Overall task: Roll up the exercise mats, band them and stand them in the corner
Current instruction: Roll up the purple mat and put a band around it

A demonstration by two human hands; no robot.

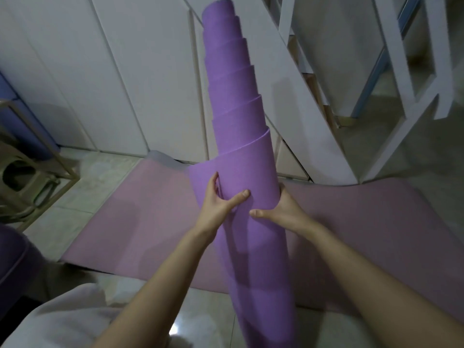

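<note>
Fingers of the left hand are curled over the loose outer edge of the purple mat, thumb laid flat across the front of the roll, so that hand has a firm hold. Over on the other side I've got the right hand clasping the same roll at about the same height. Its thumb points inward across the front, and the rest of its fingers wrap round the far side, where I lose sight of them. Both forearms come up from the bottom of my view to meet the roll.

And look at the shape of that roll! It's up on end, tilted so its top leans toward the left of my view. It has telescoped too: the inner turns are pushed out in steps, so the upper part narrows like a stacked cone. Its lower end runs off the bottom edge of the picture, so I can't tell what it rests on.

Underneath and behind, the pink mat lies unrolled on the tiled floor, spreading out to both sides of the roll, with its far right part lifting in a gentle wave. White cabinet doors fill the background, and a white slanting frame crosses the upper right. Far left, a beige stool sits inside a thin metal frame. Pale cloth fills the lower left corner.
</note>
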